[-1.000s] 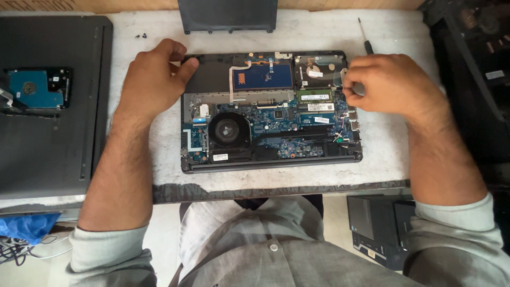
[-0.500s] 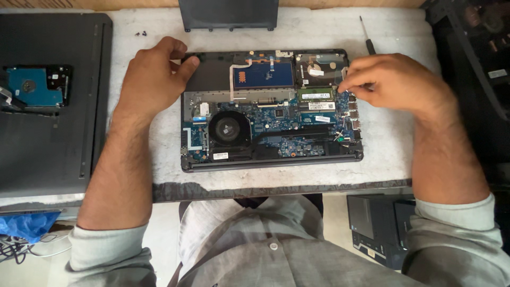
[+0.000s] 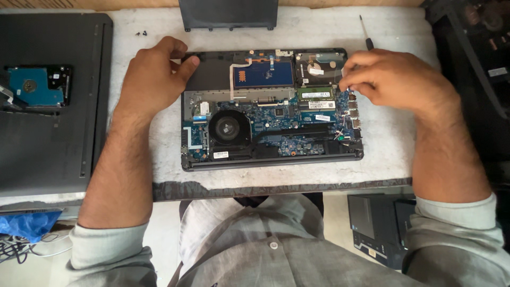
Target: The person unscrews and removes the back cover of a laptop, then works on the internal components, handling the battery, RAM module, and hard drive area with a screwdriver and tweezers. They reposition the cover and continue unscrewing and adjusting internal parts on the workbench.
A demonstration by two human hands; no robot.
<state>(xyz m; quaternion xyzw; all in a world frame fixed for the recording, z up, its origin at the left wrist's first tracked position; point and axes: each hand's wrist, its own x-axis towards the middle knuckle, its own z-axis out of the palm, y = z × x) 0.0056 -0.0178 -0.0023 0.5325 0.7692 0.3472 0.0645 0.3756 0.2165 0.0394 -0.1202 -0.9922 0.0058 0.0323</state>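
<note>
An opened laptop point(image 3: 265, 133) lies bottom-up on the white table, showing its fan point(image 3: 228, 128), blue circuit board, memory module point(image 3: 314, 94) and hard drive point(image 3: 319, 66). My left hand point(image 3: 154, 77) grips the laptop's far left corner, thumb on the inside and fingers over the back edge. My right hand point(image 3: 398, 79) sits at the laptop's right edge, its fingertips pinched together beside the memory module. I cannot see anything between those fingertips. A thin screwdriver point(image 3: 364, 31) lies on the table just behind my right hand.
A dark laptop cover point(image 3: 58, 143) holding a blue hard drive point(image 3: 34, 87) lies at the left. Another dark panel point(image 3: 228, 13) rests at the back edge, with small screws point(image 3: 141, 33) nearby. Dark equipment point(image 3: 473, 53) stands at the right, and boxes point(image 3: 380, 223) sit below the table.
My right hand has moved up along the laptop's right edge toward the hard drive, and its fingers have closed into a pinch. My left hand has stayed on the corner.
</note>
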